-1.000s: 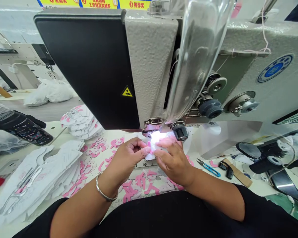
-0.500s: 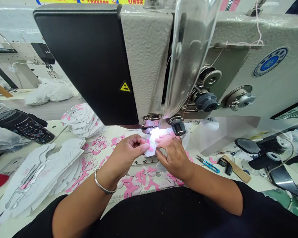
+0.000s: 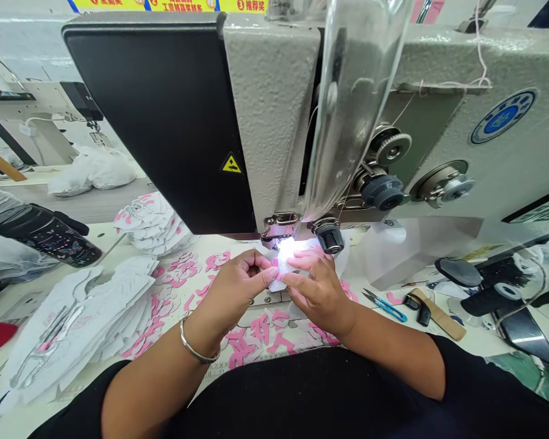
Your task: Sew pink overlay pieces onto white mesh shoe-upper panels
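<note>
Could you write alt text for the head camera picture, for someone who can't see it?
The left hand and right hand hold a small white mesh piece with pink on it beneath the presser foot of a sewing machine. Stacked white pieces and loose pink cut-outs lie on the table, with blue-handled snips to the right.

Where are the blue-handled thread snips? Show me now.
In the head view, the thread snips lie on the table right of the right hand, just left of a small black item.

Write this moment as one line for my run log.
left hand: pinches white mesh piece | right hand: presses same piece | place: near sewing machine presser foot
</note>
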`<state>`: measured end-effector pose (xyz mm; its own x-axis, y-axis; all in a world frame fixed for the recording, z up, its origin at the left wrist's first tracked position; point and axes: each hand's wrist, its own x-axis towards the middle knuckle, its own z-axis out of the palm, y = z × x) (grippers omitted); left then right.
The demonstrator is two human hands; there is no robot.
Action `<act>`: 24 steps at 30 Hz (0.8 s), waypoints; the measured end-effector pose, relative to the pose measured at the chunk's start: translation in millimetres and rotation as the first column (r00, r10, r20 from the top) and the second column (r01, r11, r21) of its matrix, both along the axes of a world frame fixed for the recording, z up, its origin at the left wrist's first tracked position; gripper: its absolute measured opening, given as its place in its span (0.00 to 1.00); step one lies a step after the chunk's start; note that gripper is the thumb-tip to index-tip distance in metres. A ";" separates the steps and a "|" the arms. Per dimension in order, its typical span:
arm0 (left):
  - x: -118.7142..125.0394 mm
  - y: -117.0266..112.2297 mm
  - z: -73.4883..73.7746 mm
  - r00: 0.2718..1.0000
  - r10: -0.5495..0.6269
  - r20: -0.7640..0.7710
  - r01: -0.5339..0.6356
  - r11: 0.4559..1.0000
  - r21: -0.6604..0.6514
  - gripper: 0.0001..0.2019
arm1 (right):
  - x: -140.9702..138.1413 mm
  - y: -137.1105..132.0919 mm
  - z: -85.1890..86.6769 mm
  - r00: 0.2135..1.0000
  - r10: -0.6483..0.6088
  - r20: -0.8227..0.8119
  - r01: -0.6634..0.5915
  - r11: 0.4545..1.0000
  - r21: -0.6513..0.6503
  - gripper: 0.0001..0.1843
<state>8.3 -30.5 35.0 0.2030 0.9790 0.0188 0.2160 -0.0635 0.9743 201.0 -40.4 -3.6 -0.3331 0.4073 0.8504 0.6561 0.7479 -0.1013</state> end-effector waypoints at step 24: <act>-0.3 -0.5 -0.6 0.999 -0.005 -0.043 0.006 1.000 0.027 0.12 | 0.7 -0.5 -0.4 1.000 0.002 0.005 -0.002 1.000 0.024 0.17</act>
